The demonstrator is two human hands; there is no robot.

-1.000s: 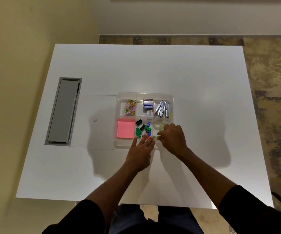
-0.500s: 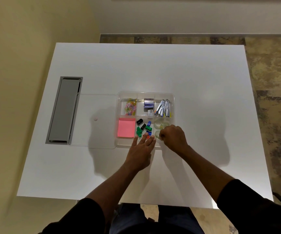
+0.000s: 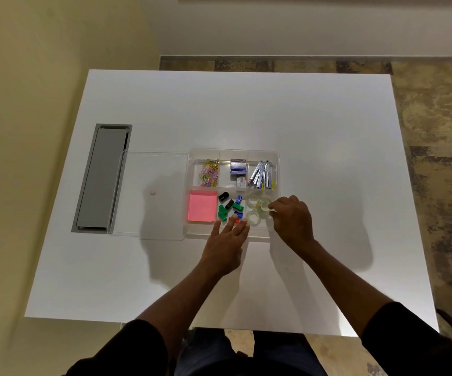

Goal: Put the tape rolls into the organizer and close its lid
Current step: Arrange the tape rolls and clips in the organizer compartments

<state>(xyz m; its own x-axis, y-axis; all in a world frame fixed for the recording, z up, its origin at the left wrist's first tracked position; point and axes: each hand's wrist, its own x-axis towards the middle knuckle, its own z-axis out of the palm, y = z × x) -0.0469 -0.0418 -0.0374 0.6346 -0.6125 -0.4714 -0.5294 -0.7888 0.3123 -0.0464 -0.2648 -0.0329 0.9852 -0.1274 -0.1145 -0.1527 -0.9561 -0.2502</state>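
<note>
Clear tape rolls [image 3: 257,210] in organizer [image 3: 277,169]; right hand [image 3: 291,219] touching; labels unreadable.

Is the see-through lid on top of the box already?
No, the clear lid lies flat on the table to the left of the organizer, whose compartments are all uncovered.

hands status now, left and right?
Left hand: open, flat on the clear plastic organizer's near rim, holding nothing.
Right hand: curled over clear tape rolls; grip unclear.
</note>
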